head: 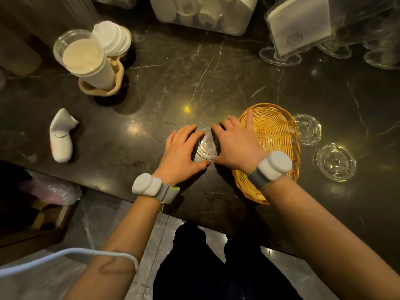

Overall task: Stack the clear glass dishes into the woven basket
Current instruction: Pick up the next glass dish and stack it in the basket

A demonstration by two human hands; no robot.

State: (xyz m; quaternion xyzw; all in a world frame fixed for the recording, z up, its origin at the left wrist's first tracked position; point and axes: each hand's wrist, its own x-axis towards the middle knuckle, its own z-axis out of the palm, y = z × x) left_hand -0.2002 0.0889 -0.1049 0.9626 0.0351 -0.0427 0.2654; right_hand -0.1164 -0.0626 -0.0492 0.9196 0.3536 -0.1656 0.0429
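A stack of clear glass dishes stands on the dark marble counter just left of the orange woven basket. My left hand cups the stack's left side and my right hand cups its right side, fingers curled around the rim. My right wrist lies over the basket's near left edge. The basket is tilted slightly and a glassy glint shows in its bottom. Two more clear glass dishes lie flat on the counter to the basket's right, one touching its rim, the other nearer me.
A tall stack of paper cups leans in a beige holder at the back left. A white bottle lies on its side at left. Stemmed glasses and a white bin line the back. The counter edge runs below my wrists.
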